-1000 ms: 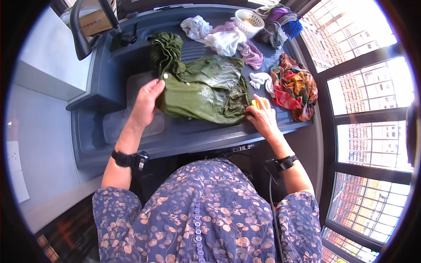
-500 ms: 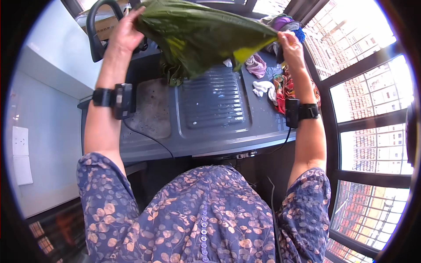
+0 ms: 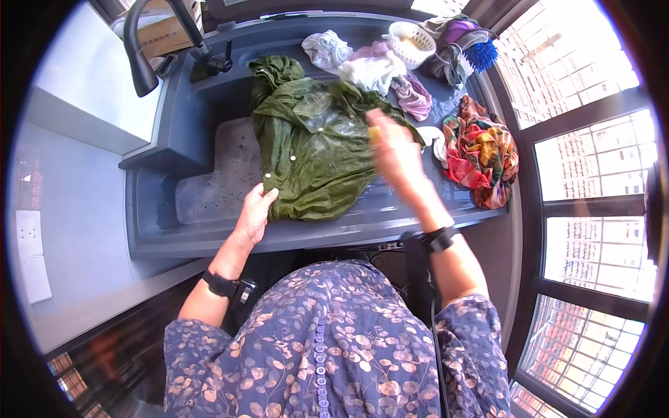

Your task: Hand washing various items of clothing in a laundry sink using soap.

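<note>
A wet, dark green buttoned garment lies spread over the ribbed washboard part of a grey sink, one bunched end at the far side. Small white buttons dot its left edge and middle. My left hand pinches the garment's near left edge, thumb on top beside a button. Over its right side is my right hand, smeared by motion. A small yellowish patch shows at those fingers; I cannot make out whether it is cloth or something held.
Left of the garment is the wet basin, below a dark tap. White cloths, a pink cloth and a white perforated basket stand behind. A red patterned cloth lies right, near the barred windows.
The green garment, held up and stretched between both hands before, now lies on the washboard. Both hands have come down and nearer; the left still grips it, the right has moved inward.
</note>
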Tool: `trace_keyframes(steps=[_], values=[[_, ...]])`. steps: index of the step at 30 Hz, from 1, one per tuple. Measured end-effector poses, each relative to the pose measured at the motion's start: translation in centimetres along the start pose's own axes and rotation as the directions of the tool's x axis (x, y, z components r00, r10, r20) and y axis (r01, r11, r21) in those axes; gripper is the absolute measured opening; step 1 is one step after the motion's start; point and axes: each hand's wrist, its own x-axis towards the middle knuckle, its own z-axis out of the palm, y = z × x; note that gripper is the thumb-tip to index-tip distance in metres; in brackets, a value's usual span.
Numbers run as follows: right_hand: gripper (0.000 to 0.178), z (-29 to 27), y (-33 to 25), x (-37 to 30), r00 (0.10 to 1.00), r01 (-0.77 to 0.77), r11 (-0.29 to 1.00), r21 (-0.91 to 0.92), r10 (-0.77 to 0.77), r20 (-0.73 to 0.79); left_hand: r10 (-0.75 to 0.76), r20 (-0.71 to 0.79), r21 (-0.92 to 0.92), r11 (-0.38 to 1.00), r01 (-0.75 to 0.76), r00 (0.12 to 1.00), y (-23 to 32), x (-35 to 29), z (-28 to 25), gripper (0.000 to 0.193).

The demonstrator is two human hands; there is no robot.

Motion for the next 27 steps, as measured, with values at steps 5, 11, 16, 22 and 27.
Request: trace_keyframes(steps=[5, 11, 16, 22, 27], values=[[0.047, 7.4, -5.3, -5.8, 0.804, 0.569, 0.822, 0.035, -0.564, 0.186, 0.129, -0.106, 0.153, 0.982, -0.112, 0.986, -1.8, 0.7, -1.7, 0.024], [0.045, 6.2, 2.9, 0.8, 0.997, -0.034, 0.947, -0.318, 0.010, -0.078, 0.172, -0.069, 0.203, 0.967, -0.155, 0.983, -1.4, 0.5, -0.8, 0.026], [0.040, 6.8, -7.6, -5.5, 0.759, 0.608, 0.786, 0.112, -0.617, 0.207, 0.147, -0.094, -0.012, 0.989, -0.149, 0.985, -1.5, -0.5, -1.5, 0.027], [0.040, 5.7, 2.2, 0.8, 0.999, -0.025, 0.974, -0.225, 0.017, -0.038, 0.119, -0.135, -0.144, 0.980, -0.138, 0.984, -0.9, 0.3, -1.0, 0.019], [0.044, 5.4, -7.5, -4.8, 0.832, 0.533, 0.845, 0.031, -0.531, 0.163, 0.106, -0.160, -0.171, 0.976, -0.133, 0.981, -1.1, -0.2, -2.1, 0.017]])
